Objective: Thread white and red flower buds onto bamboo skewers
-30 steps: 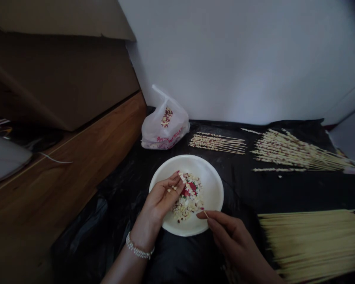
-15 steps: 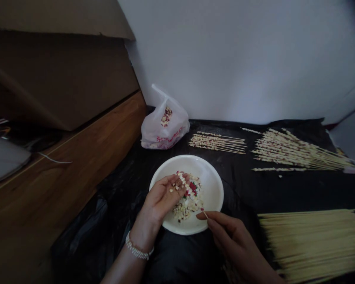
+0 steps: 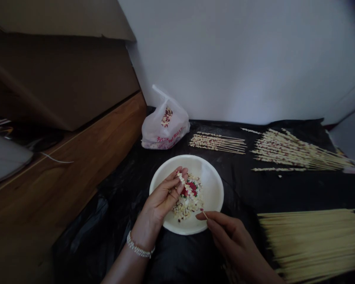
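Note:
A white bowl [image 3: 213, 189] holding small pale and red kernels [image 3: 189, 195] sits on black plastic sheeting in front of me. My left hand [image 3: 162, 197] hovers over the bowl's left side, palm up, its fingertips pinched on a few kernels with more loose in the palm. A bead bracelet [image 3: 139, 248] circles that wrist. At the bowl's near rim my right hand [image 3: 230, 236] pinches a thin bamboo skewer [image 3: 205, 215]; only the tip shows past the fingers.
A knotted plastic bag [image 3: 165, 126] of kernels lies behind the bowl. Two piles of threaded skewers [image 3: 219, 142] [image 3: 296, 152] lie at the back. Bare skewers [image 3: 313, 240] are heaped at the right. A wooden ledge [image 3: 62, 177] and a cardboard box [image 3: 56, 71] stand on the left.
My left fingers opened to show kernels in the palm, then curled back into a pinch. The right hand and skewer stayed nearly still.

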A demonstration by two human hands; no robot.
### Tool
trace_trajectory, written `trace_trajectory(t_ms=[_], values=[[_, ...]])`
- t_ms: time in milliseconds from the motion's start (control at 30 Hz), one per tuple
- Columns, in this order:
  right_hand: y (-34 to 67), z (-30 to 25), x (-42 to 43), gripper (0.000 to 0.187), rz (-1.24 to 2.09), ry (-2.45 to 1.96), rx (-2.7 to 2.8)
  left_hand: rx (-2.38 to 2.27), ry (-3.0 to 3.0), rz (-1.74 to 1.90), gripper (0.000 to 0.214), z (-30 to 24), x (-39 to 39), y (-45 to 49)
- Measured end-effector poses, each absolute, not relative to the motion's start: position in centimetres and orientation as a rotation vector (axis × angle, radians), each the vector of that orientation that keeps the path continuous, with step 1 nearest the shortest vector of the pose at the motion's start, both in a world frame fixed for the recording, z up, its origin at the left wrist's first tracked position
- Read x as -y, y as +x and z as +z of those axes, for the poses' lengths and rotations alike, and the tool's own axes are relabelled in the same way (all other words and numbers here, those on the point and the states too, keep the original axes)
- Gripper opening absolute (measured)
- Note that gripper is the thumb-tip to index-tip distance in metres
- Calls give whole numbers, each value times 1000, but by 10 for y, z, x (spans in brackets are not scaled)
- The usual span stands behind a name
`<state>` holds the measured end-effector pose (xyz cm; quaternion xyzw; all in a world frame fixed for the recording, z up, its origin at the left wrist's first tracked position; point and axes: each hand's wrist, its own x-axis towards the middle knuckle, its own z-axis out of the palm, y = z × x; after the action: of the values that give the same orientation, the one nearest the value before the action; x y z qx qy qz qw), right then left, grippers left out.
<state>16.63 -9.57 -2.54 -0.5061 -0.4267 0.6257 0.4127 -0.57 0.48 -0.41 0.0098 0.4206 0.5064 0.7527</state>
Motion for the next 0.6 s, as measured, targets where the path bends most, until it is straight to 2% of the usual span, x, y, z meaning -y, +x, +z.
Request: trace_trajectory(t_ms=[167,333,600], values=[[166,-27,96,36,1581,-1255,1080,-923,45,1130,47,-10,-6,-7],[167,-29,96,36,1581,-1239,1079,-885,111,1115,63,-13,-5,-8],[167,-24,95,37,1584,-1244,1063,-916,111,1155,51,-9,-4,-6]])
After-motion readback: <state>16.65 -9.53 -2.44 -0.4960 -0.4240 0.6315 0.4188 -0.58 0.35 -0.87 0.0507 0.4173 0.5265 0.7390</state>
